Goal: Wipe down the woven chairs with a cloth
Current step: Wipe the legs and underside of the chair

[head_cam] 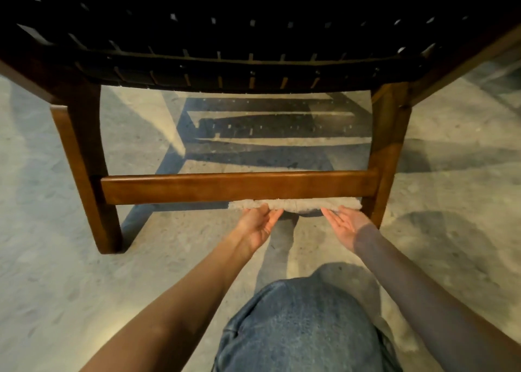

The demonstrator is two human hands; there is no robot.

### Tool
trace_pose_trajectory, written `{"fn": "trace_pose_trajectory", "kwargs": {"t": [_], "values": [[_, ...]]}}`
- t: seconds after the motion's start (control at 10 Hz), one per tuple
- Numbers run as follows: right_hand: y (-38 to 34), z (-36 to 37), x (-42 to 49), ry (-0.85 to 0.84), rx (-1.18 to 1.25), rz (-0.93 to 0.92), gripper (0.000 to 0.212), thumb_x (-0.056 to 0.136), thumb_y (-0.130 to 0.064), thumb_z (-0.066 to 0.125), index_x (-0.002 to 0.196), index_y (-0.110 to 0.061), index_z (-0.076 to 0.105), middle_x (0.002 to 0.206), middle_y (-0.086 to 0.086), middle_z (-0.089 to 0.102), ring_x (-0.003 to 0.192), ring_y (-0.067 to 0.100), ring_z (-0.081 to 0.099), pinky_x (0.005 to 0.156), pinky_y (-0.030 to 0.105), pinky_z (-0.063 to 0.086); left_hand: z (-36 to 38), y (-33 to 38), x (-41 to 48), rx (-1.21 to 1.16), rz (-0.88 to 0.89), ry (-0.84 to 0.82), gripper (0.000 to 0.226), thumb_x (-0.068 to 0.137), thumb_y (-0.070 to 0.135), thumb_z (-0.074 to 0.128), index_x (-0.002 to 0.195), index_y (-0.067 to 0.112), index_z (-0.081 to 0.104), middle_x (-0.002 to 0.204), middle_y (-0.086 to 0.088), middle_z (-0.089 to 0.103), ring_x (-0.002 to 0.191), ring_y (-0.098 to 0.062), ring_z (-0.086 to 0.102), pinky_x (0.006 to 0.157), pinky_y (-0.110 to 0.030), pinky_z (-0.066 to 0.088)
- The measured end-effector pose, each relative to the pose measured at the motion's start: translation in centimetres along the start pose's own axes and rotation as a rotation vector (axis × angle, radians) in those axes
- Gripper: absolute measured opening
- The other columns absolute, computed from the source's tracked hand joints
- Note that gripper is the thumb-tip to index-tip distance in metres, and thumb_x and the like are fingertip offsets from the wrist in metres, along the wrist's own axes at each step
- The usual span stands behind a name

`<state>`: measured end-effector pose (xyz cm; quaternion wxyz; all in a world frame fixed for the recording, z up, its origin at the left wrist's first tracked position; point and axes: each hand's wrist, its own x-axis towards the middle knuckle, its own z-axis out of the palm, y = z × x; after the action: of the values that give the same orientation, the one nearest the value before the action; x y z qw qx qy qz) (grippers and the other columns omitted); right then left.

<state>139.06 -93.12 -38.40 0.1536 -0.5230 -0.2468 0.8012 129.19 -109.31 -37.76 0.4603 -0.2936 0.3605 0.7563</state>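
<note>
Wood left leg [84, 160], crossbar [225, 187], right leg [386, 152]; black woven seat [253, 33] overhead. Pale cloth [304, 203] under crossbar's right half. Left hand [258, 226] grip flat, palm up, fingertips touching cloth; right hand [345, 226] likewise, near right leg. Denim knee [296, 329] below. Speckled concrete floor [42, 230], hard shadows.

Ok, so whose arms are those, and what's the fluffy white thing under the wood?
It's one picture, from a camera worn on a person's head, so you see what they see looking down. No machine here: the arms are the person's own, and the blue at the bottom is their knee in jeans. In front stands a wooden chair with a dark woven seat. The fluffy thing is a cloth. The left hand and right hand, palms up with fingers straight, press it against the underside of the chair's wooden crossbar.
</note>
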Motion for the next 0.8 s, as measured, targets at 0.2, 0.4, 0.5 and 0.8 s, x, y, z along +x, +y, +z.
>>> {"fn": "trace_pose_trajectory", "kwargs": {"t": [0.2,0.4,0.5,0.8], "values": [[-4.5,-1.5,-2.5,0.041,0.039,-0.108,0.042,0.098,-0.005,0.047,0.139,-0.013,0.041,0.141,0.013,0.048,0.124,0.034,0.051,0.079,0.038,0.056,3.9,-0.5,-1.3,0.269,-0.131,0.032,0.029,0.098,-0.002,0.041,0.125,-0.006,0.049,0.128,-0.021,0.053,0.119,-0.031,0.055,0.095,-0.031,0.048],[-8.7,1.5,-8.5,-0.059,-0.188,-0.412,0.038,0.098,-0.011,0.05,0.135,-0.02,0.046,0.13,0.006,0.055,0.109,0.023,0.06,0.078,0.033,0.054,6.5,2.4,-5.5,0.559,0.107,-0.133,0.023,0.091,0.017,0.06,0.114,0.013,0.055,0.106,-0.011,0.068,0.099,-0.024,0.067,0.074,-0.034,0.058],[-10.4,3.0,-12.0,-0.184,-0.305,-0.551,0.029,0.098,-0.013,0.049,0.126,-0.024,0.05,0.123,0.001,0.06,0.1,0.015,0.064,0.076,0.028,0.056,6.6,4.0,-7.8,0.891,0.393,-0.087,0.026,0.082,0.036,0.069,0.097,0.02,0.055,0.094,0.0,0.069,0.09,-0.016,0.068,0.065,-0.025,0.057],[-13.1,7.5,-19.9,-0.511,-0.63,-0.863,0.031,0.097,-0.008,0.049,0.11,-0.035,0.056,0.102,-0.02,0.069,0.1,0.001,0.065,0.069,0.018,0.054,11.6,6.1,-13.4,1.392,1.088,-0.335,0.073,0.074,0.053,0.064,0.136,0.025,0.038,0.136,0.013,0.042,0.123,0.003,0.039,0.096,-0.013,0.037]]}}
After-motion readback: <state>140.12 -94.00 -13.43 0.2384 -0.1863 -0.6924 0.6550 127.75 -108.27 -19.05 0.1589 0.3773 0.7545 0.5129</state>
